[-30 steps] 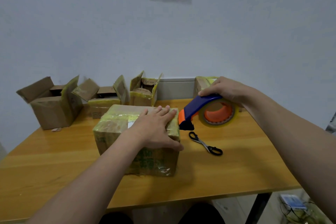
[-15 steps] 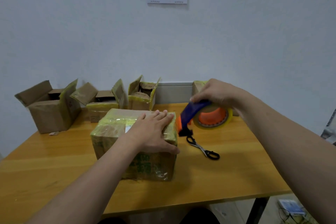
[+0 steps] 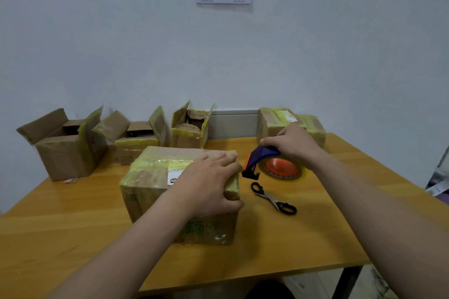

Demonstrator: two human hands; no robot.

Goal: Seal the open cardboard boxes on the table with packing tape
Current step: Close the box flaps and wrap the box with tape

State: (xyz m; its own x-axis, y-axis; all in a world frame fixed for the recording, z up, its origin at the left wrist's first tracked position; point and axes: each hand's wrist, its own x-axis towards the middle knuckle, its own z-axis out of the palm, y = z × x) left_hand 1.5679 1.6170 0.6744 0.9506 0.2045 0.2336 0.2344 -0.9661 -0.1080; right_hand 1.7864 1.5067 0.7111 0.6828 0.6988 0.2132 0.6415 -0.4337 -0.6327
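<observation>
From the head view, the left hand [image 3: 209, 183] lies flat, fingers spread, on the closed cardboard box [image 3: 179, 192] mid-desk [image 3: 315, 238], thumb hooked over its right edge, while the right hand [image 3: 292, 144] is clamped on the tape dispenser [image 3: 272, 165], its nose just beside that edge. Three open boxes [image 3: 126, 138] line the back, contents seemingly inner cartons; scissors [image 3: 273, 199] lie on bare wood right of the box.

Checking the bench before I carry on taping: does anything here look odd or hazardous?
One thing: the scissors lie loose on the table, right under the tape dispenser held in the right hand, where they could get bumped. The left hand presses flat on the front box. Nothing looks spilled or broken.
</observation>
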